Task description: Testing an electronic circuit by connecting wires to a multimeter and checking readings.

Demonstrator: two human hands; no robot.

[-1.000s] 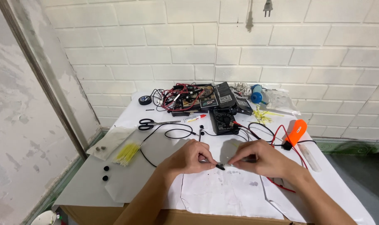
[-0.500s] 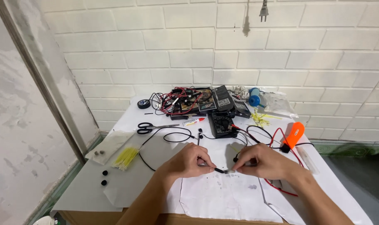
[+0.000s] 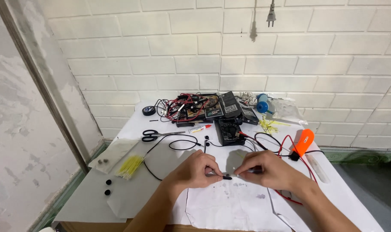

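My left hand (image 3: 196,170) and my right hand (image 3: 267,170) meet over a white sheet of paper (image 3: 230,206) near the table's front. Between their fingertips they pinch a small black piece on a thin black cable (image 3: 225,176). The cable runs back from my left hand in a loop (image 3: 182,145) toward a black multimeter (image 3: 228,131). My right hand also seems to hold a thin pale tool, mostly hidden by the fingers.
Black scissors (image 3: 154,135), a small glue tube (image 3: 200,128), a bundle of yellow ties (image 3: 129,166), an orange tool (image 3: 302,142), red and black leads (image 3: 285,148), circuit boards (image 3: 195,106) and a blue cylinder (image 3: 262,104) lie on the white table (image 3: 88,199). A brick wall stands behind.
My hands have drawn closer together and slightly nearer the front edge, the black piece now pinched between both. The camera tilted a little; nothing else on the table moved.
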